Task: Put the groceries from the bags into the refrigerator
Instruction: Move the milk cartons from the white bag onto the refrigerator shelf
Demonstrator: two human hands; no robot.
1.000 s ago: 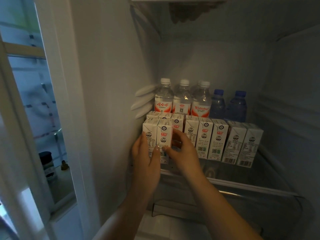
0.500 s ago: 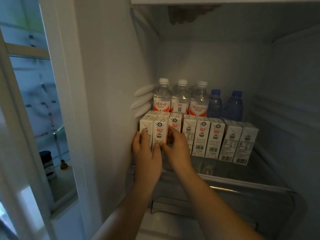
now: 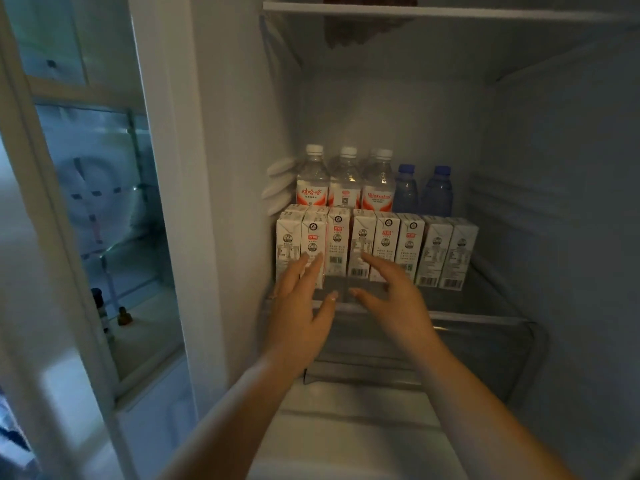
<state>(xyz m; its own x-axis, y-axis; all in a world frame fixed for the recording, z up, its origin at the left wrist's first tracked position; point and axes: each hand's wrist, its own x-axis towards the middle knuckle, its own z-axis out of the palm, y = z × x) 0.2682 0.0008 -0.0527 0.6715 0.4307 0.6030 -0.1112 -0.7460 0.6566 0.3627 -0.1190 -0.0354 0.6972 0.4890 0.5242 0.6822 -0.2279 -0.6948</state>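
White milk cartons [image 3: 363,247] upright, one row.

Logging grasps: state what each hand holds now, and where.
Nothing is held. Left hand and right hand are open, fingers spread before the white rectangular milk cartons.

The head view looked into an open refrigerator [image 3: 398,109]. On its glass shelf [image 3: 485,303] stood a row of white milk cartons [image 3: 386,245], upright and side by side, with a few more tucked behind at the left end. Behind them stood three clear water bottles [image 3: 345,183] with red labels and two blue bottles [image 3: 420,192]. The left hand [image 3: 298,317] and right hand [image 3: 398,299] hovered before the cartons, fingers straight and spread, holding nothing.
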